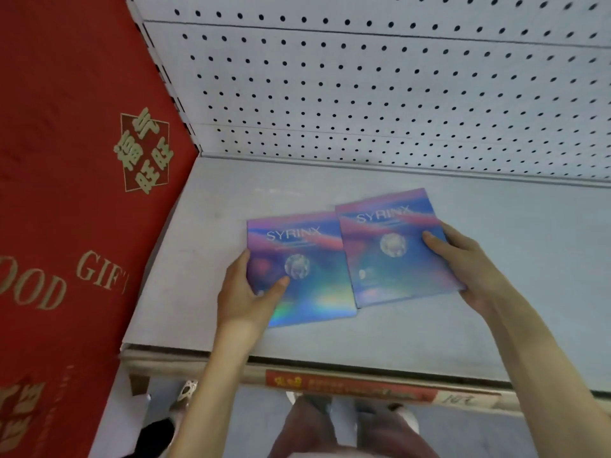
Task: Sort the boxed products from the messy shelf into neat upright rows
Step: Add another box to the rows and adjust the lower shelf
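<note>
Two flat holographic blue-pink boxes marked SYRINX lie face up side by side on the grey shelf (496, 292). My left hand (244, 292) grips the left box (307, 292) at its left edge, thumb on top. My right hand (463, 262) grips the right box (390, 269) at its right edge, thumb laid across the front. The right box's lower left corner overlaps the left box's right edge. Both boxes are tilted slightly, tops pointing toward the back wall.
A large red gift box (72, 193) with gold lettering stands against the shelf's left side. A white pegboard wall (363, 77) closes the back. The shelf's front edge carries a red price strip (347, 386). My legs show below.
</note>
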Demonstrator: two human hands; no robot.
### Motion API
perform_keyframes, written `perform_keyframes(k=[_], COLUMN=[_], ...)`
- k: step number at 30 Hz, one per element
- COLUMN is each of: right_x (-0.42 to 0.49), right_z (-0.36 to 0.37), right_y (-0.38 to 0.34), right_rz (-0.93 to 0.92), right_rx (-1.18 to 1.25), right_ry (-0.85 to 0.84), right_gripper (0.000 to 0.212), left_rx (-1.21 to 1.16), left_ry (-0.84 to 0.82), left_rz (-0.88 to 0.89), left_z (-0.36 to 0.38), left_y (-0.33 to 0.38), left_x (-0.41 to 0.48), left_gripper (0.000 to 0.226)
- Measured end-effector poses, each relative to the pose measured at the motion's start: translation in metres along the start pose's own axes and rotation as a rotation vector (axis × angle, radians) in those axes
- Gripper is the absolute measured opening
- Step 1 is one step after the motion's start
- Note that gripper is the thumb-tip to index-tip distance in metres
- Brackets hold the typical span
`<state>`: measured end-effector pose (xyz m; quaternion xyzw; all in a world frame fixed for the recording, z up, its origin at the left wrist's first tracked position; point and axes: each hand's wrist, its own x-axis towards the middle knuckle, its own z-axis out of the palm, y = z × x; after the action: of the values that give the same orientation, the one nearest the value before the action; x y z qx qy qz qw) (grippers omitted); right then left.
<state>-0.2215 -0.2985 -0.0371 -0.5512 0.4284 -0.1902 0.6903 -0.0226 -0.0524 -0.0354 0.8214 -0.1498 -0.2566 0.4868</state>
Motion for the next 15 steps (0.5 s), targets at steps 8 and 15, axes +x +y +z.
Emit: perform_keyframes(k=[8, 15], right_x=[-0.036, -0.089], right_z=[-0.012, -0.053], right_y=[0.015, 0.015], right_rz=[-0.04, 0.009], right_rx=[0.146, 0.191], right_ry=[0.021, 0.08], right_gripper=[0.037, 0.033], left_rx=[-0.305, -0.384], left_ry=[0.035, -0.162], left_rz=[0.09, -0.022], left_z=[0.004, 0.041], left_y=[0.006, 0.025], left_x=[-0.009, -0.052], left_gripper=[0.068, 0.028])
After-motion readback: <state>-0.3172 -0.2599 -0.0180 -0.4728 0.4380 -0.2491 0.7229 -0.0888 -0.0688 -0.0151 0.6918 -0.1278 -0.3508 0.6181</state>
